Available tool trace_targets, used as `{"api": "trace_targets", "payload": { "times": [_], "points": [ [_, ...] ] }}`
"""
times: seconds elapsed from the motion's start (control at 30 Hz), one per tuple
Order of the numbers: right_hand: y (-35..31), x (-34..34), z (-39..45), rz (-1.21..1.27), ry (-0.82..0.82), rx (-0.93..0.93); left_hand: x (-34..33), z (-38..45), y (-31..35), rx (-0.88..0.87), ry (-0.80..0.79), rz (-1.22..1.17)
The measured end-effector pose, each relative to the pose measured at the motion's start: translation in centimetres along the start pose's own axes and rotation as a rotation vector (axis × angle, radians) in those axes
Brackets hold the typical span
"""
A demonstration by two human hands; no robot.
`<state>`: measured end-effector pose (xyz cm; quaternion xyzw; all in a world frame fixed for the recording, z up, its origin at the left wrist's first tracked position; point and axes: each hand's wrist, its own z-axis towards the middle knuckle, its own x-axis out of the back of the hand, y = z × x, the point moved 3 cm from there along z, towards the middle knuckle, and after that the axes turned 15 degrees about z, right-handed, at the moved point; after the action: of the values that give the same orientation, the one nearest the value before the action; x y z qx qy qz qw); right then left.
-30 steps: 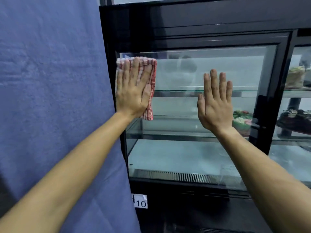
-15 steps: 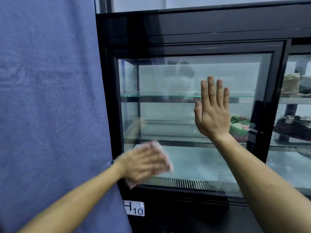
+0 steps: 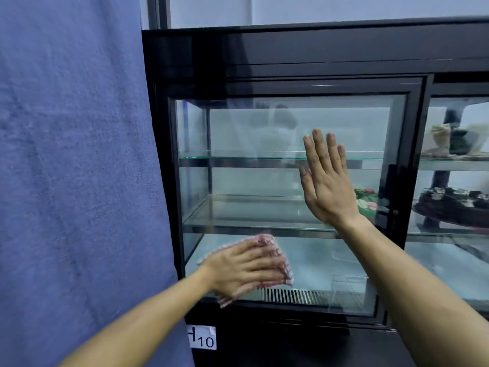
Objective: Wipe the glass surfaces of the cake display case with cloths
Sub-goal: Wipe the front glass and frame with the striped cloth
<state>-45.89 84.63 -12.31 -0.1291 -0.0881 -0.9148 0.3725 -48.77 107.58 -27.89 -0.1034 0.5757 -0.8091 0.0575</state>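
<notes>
The left hand (image 3: 246,268) lies flat with straight fingers on a red-and-white checked cloth (image 3: 277,256), pressing it against the lower left part of the glass front (image 3: 264,181) of the black-framed cake display case (image 3: 291,49). The right hand (image 3: 326,181) is spread wide, palm on the same glass, higher and to the right

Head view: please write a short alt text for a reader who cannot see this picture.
A person's left hand presses a red checked cloth flat on the lower glass front of a black cake display case, while the right hand rests open on the glass higher up.
</notes>
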Motion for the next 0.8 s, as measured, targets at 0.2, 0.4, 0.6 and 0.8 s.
{"api": "trace_targets", "payload": {
  "times": [0.2,0.4,0.6,0.8],
  "points": [
    [-0.3,1.1,0.0,0.079,-0.036,-0.053,0.3,1.5,-16.1,0.417,0.076,-0.004],
    [1.2,1.4,-1.7,-0.066,0.098,-0.271,1.1,3.1,-31.3,1.256,0.001,-0.027],
    [1.3,1.0,-1.7,-0.127,0.092,-0.267,3.3,11.6,-30.3,1.416,0.045,-0.060],
    [1.8,0.9,-2.0,-0.158,0.127,-0.238,3.5,16.2,-27.9,0.712,0.160,0.013]
  ]
}}
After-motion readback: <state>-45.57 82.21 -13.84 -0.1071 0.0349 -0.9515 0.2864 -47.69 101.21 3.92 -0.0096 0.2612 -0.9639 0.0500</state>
